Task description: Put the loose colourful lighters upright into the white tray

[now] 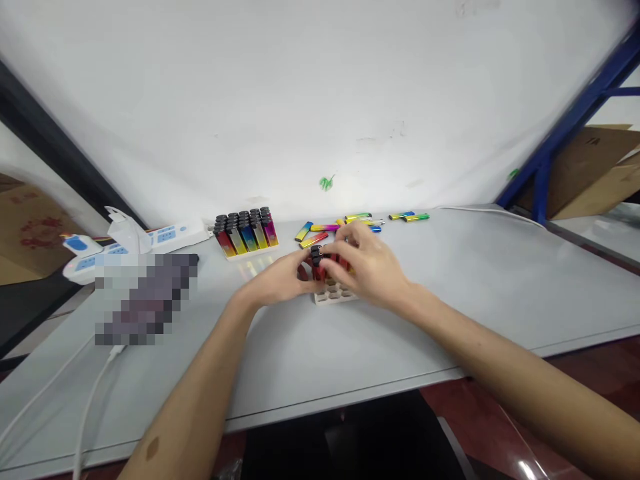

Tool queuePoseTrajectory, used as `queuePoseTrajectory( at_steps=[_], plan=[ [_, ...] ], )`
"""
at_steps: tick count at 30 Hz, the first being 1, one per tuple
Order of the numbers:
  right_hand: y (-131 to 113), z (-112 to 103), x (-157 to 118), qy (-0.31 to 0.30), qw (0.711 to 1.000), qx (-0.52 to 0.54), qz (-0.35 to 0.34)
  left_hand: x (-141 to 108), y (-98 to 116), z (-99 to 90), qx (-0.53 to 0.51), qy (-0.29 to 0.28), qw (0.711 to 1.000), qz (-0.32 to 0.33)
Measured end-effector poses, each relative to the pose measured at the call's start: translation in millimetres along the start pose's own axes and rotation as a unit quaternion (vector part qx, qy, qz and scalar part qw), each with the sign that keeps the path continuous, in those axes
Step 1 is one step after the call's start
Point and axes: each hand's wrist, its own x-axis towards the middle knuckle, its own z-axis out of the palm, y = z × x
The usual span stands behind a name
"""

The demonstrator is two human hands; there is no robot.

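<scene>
Pinching a red lighter upright at the tray with the right hand.
With the left hand curved at the tray's left end, likely for steadiness (cannot tell whether gripping); with loose lighters behind the tray, presumably for reach, and a lighter-filled second tray to its left.

Fingers at lighters (rack beneath)

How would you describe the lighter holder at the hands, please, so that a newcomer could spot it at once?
On the grey table, look to the middle, where the left hand and right hand come close together. There sits the pale holder; unlike the packed rack farther back and left, its near holes show open.
</scene>
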Motion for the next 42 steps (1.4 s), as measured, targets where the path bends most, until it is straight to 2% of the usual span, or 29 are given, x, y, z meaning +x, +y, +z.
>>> queuePoseTrajectory(
  at_steps=[2,4,6,9,11,14,18,22,27,29,34,39,42],
  plan=[
    [27.5,-3.6,-0.3,0.036,0.998,-0.030,0.044,0.5,0.4,0.4,0.014,0.012,1.000,-0.012],
    [64.9,-5.1,-3.3,0.030,0.987,-0.074,0.143,1.2,0.1,0.7,0.028,0.019,0.999,-0.026],
    [106.6,-4.1,-9.7,-0.028,0.964,-0.120,0.237,1.4,-0.2,0.6,0.038,0.017,0.999,-0.035],
    [163.5,-0.4,-22.8,-0.175,0.910,-0.161,0.338,1.1,0.6,0.1,0.050,0.016,0.998,-0.040],
    [191.8,2.1,-31.1,-0.244,0.880,-0.180,0.366,1.0,1.5,0.0,0.058,0.018,0.997,-0.044],
    [215.8,4.7,-40.2,-0.287,0.861,-0.189,0.376,1.2,2.1,0.3,0.064,0.017,0.997,-0.047],
    [213.1,5.1,-45.8,-0.269,0.871,-0.169,0.374,1.6,1.6,1.1,0.060,0.018,0.997,-0.046],
    [185.9,1.0,-48.7,-0.221,0.883,-0.156,0.384,1.4,2.1,1.6,0.058,0.023,0.997,-0.046],
    [156.3,-3.9,-51.3,-0.219,0.895,-0.128,0.368,2.4,0.3,2.0,0.062,0.033,0.996,-0.049],
    [150.7,-4.3,-52.6,-0.199,0.897,-0.130,0.374,3.2,-1.2,2.2,0.058,0.033,0.997,-0.047],
    [148.8,-7.9,-57.0,-0.152,0.883,-0.160,0.414,3.7,-2.8,2.5,0.051,0.035,0.997,-0.049],
    [155.4,-17.6,-58.8,-0.183,0.858,-0.186,0.442,3.7,-3.3,2.8,0.059,0.032,0.996,-0.052],
    [159.1,-22.3,-59.3,-0.192,0.851,-0.167,0.459,4.2,-3.2,3.2,0.061,0.029,0.996,-0.058]
  ],
)
